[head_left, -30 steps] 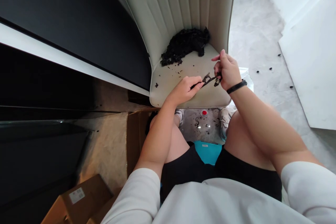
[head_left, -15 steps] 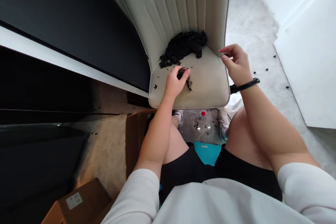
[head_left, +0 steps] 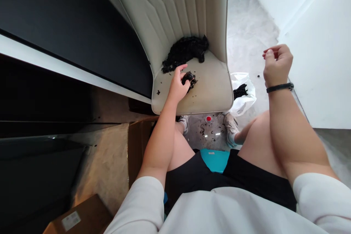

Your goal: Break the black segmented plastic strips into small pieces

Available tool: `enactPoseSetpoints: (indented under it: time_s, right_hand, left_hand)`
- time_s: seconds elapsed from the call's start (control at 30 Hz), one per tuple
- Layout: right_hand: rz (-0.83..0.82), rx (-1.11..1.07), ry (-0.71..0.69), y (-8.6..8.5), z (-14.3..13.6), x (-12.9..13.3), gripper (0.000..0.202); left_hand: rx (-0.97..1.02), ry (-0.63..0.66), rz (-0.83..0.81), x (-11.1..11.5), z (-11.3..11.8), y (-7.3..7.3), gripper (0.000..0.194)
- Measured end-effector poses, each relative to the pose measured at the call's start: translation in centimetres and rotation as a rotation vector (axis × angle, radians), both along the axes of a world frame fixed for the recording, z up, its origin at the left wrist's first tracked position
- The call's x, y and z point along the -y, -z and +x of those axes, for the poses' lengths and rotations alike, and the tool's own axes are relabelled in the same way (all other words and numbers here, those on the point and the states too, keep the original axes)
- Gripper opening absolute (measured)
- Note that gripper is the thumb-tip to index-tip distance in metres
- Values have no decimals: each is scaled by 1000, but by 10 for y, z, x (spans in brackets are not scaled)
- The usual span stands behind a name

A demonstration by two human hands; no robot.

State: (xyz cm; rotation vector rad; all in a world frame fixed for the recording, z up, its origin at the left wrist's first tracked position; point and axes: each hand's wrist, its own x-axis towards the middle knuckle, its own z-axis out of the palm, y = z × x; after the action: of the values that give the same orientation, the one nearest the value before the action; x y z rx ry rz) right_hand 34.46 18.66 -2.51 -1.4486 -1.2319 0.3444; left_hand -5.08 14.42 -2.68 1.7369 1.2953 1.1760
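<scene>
My left hand (head_left: 178, 86) is over the seat of the cream padded chair (head_left: 210, 84). Its thumb and lower fingers close around a small black, ragged clump (head_left: 189, 77), while the index finger sticks out. Behind it, a larger heap of black crumpled scraps (head_left: 186, 51) lies where seat meets backrest, and small black crumbs dot the seat. My right hand (head_left: 278, 64), with a black band at the wrist, hangs over the floor to the right of the chair. Its fingers are curled together; whatever may be between them is hidden.
A white plastic bag (head_left: 242, 102) with black scraps in it stands on the floor right of the chair. Dark panels (head_left: 68, 18) flank the left side. A cardboard box (head_left: 82, 214) sits lower left, and a white panel (head_left: 323, 62) stands at right.
My right hand has moved right, away from the chair's edge, where its fingertips pinched a small black bit. The white bag shows more fully. My left index finger has lifted off the clump.
</scene>
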Motion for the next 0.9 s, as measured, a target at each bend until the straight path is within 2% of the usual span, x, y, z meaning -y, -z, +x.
enactPoseSetpoints:
  time_s: [0.13,0.27,0.43,0.57,0.63,0.73,0.8,0.9]
  right_hand:
    - [-156,-59,-55,5,-1,7,14]
    - [-274,-4,-222,3,-9,21,21]
    - [-454,310,-520,11,-19,36,31]
    - [-696,667,-848,16,-35,53,34]
    - [-792,772,-899,16,-41,64,28]
    - [-857,802,-955,13,-40,76,35]
    - [-941,769,-1031,12,-34,83,44]
    - [-1071,715,-1147,16,-31,104,45]
  left_hand:
    - [-56,-12,8,2,1,-2,65]
    - [-116,-36,18,6,3,-1,68]
    - [-130,-62,4,9,8,-2,69]
    - [-67,-64,-24,15,8,-19,70]
    - [-17,-49,-36,23,8,-30,71]
    - [61,-62,-46,44,9,-39,71]
    - [83,-103,-37,62,14,-37,72]
    - [187,-168,-34,85,22,-24,72]
